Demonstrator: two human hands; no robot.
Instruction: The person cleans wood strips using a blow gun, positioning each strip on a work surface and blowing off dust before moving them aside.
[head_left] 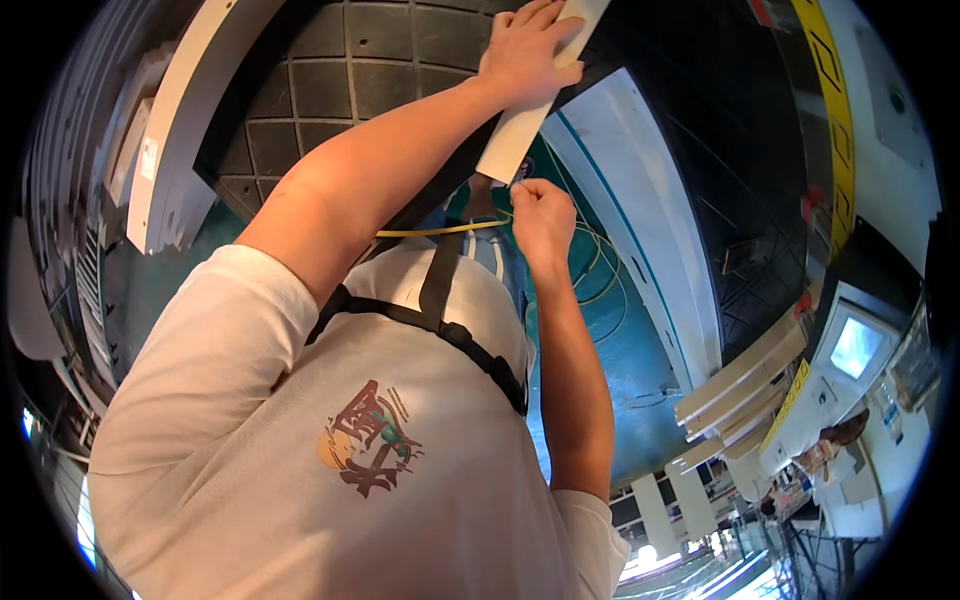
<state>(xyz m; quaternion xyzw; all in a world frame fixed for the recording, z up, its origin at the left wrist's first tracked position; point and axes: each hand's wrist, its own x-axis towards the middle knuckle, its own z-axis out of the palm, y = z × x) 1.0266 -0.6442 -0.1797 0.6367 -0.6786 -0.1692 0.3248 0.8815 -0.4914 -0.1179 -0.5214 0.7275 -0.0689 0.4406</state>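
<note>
A long pale board (522, 135) runs slantwise from the top edge toward my body. My left hand (525, 55) lies across its upper part and grips it, fingers over one side and thumb at the other. By the board's near corner, my right hand (546, 218) is closed in a pinch. Whatever its fingertips hold, if anything, is hidden. A thin yellow cord (440, 230) crosses in front of my waist and reaches beside the right hand; whether the hand touches it I cannot tell.
A dark grid-patterned surface (320, 90) lies under the left forearm. To the right stands a long white panel (640, 190) with a blue stripe. Loose cord loops (610, 290) lie on the green floor. Stacked pale boards (745, 385) and a lit screen (856, 346) are farther right.
</note>
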